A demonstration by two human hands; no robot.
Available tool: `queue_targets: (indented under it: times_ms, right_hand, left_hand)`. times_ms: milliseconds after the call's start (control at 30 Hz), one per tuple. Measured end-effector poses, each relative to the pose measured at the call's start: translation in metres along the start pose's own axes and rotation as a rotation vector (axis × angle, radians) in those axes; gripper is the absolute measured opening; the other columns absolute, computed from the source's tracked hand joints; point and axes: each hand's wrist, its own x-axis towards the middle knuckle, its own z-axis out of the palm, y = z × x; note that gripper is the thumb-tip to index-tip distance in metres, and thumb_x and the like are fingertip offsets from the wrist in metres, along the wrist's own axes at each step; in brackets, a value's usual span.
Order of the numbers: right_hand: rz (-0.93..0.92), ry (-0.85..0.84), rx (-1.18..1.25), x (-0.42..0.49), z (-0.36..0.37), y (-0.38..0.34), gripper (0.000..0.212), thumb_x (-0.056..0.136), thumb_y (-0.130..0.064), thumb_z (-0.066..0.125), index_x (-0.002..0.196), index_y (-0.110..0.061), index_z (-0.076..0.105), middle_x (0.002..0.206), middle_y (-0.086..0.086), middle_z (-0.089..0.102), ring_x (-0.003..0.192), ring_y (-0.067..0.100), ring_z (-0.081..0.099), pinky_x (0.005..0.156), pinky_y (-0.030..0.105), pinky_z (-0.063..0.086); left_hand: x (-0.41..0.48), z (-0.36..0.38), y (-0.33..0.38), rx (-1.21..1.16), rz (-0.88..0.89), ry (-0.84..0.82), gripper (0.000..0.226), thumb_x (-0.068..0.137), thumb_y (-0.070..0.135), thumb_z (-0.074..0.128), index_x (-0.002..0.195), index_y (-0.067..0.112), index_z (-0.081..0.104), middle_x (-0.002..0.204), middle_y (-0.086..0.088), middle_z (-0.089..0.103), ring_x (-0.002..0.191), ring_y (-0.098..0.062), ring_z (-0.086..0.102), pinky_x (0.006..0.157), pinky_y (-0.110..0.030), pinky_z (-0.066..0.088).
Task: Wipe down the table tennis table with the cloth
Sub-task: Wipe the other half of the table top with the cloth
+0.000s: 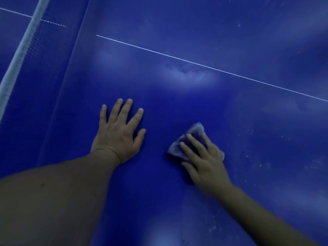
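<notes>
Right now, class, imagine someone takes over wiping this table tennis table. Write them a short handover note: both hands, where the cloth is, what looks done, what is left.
Left hand: flat on the table, fingers spread, holding nothing.
Right hand: straight fingers press the cloth onto the table, right of the left hand.
Done: the patch around the hands looks evenly blue.
Left: a pale smudge below the white line, white specks to the right, and haze on the far side of the line.
</notes>
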Motion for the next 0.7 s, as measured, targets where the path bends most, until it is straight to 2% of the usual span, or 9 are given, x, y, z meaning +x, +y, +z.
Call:
queue_targets:
  times_ms: [67,167,233,367,433,567,600,633,700]
  right_hand:
    - [0.008,0.011,-0.053,0.034,-0.007,0.038,0.048,0.102,-0.037,0.047,0.140,-0.011,0.059,0.149,0.014,0.051,0.143,0.046,0.037,0.114,0.060,0.034]
    - [0.436,0.054,-0.028,0.102,-0.011,0.063,0.051,0.105,-0.043,0.042,0.153,-0.024,0.043,0.161,0.003,0.036,0.152,0.034,0.021,0.117,0.053,0.027]
    - [0.568,0.087,0.005,0.110,-0.006,0.045,0.053,0.104,-0.046,0.041,0.156,-0.034,0.036,0.165,-0.004,0.027,0.154,0.030,0.013,0.117,0.051,0.025]
    - [0.430,0.126,0.020,0.004,0.009,-0.041,0.049,0.100,-0.039,0.050,0.147,-0.025,0.052,0.157,0.004,0.043,0.147,0.041,0.030,0.106,0.058,0.037]
    - [0.331,0.012,0.052,-0.076,0.012,-0.084,0.050,0.099,-0.041,0.047,0.147,-0.027,0.051,0.157,0.003,0.042,0.147,0.042,0.031,0.107,0.064,0.037]
    - [-0.042,-0.126,-0.102,-0.069,-0.005,-0.029,0.040,0.103,-0.028,0.048,0.135,-0.011,0.063,0.148,0.016,0.051,0.139,0.047,0.041,0.108,0.064,0.037]
    - [0.025,-0.134,-0.153,-0.042,-0.010,-0.011,0.042,0.107,-0.029,0.040,0.140,-0.013,0.059,0.154,0.017,0.044,0.144,0.046,0.035,0.112,0.061,0.032]
    - [0.218,-0.151,-0.144,-0.014,-0.014,0.004,0.048,0.108,-0.038,0.032,0.151,-0.022,0.046,0.163,0.010,0.029,0.151,0.041,0.022,0.117,0.056,0.026]
    - [0.560,-0.093,-0.030,0.020,-0.012,0.016,0.058,0.105,-0.056,0.031,0.159,-0.040,0.021,0.169,-0.006,0.010,0.155,0.030,0.003,0.120,0.053,0.017]
  left_hand:
    - [0.001,-0.001,-0.001,-0.005,0.002,-0.007,0.071,0.094,0.059,0.023,0.155,0.025,0.034,0.165,-0.011,0.019,0.154,-0.031,0.008,0.121,-0.061,0.002]
    - [0.000,0.000,-0.002,0.004,0.008,-0.015,0.075,0.091,0.063,0.021,0.156,0.026,0.030,0.166,-0.011,0.015,0.154,-0.030,0.004,0.121,-0.060,0.000]
    - [-0.001,0.000,-0.002,0.001,0.012,-0.027,0.079,0.088,0.066,0.022,0.156,0.027,0.029,0.166,-0.011,0.014,0.153,-0.031,0.003,0.121,-0.060,-0.001]
    - [-0.002,-0.005,-0.001,-0.063,0.035,-0.024,0.080,0.086,0.066,0.026,0.152,0.024,0.039,0.164,-0.012,0.021,0.153,-0.033,0.009,0.121,-0.061,-0.001]
    - [-0.007,-0.007,-0.003,-0.139,0.053,0.007,0.078,0.085,0.064,0.028,0.147,0.021,0.049,0.163,-0.012,0.027,0.152,-0.033,0.012,0.120,-0.061,-0.001]
    - [-0.012,-0.010,-0.008,-0.331,0.084,0.055,0.079,0.084,0.062,0.031,0.142,0.015,0.055,0.159,-0.016,0.032,0.151,-0.035,0.019,0.121,-0.057,-0.001]
    - [-0.014,-0.012,-0.009,-0.366,0.091,0.047,0.079,0.084,0.062,0.031,0.143,0.014,0.054,0.160,-0.016,0.031,0.151,-0.035,0.019,0.121,-0.056,0.000]
    - [-0.016,-0.013,-0.009,-0.376,0.106,0.032,0.079,0.085,0.061,0.032,0.145,0.014,0.052,0.160,-0.017,0.030,0.151,-0.035,0.019,0.121,-0.057,0.002]
    - [-0.033,-0.010,-0.002,-0.320,0.159,0.018,0.076,0.087,0.058,0.032,0.146,0.013,0.050,0.160,-0.018,0.030,0.150,-0.036,0.021,0.120,-0.059,0.006]
